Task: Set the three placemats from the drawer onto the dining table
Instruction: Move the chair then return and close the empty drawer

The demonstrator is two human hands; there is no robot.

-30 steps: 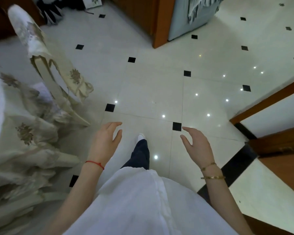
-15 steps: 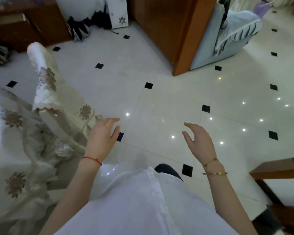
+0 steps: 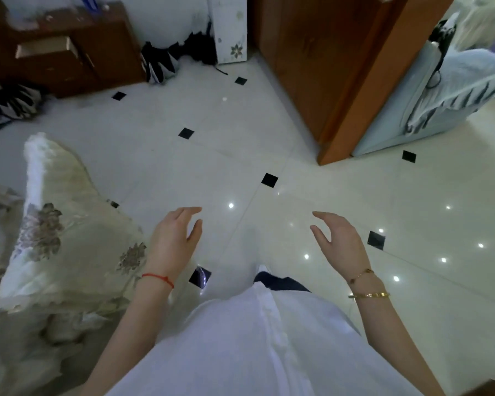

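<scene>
Looking down, I see a chair [image 3: 57, 224] draped in a floral cream cover at my left, just beside the left hand [image 3: 173, 241], and a wooden door frame [image 3: 355, 110] ahead on the right. Pale floor tiles [image 3: 240, 138] lie between me and a dark wooden cabinet [image 3: 69, 52] at the far left, whose drawer [image 3: 45, 48] is pulled open. I cannot tell whether placemats lie inside. Both the left hand and the right hand [image 3: 339, 241] hang with fingers loose, holding nothing.
</scene>
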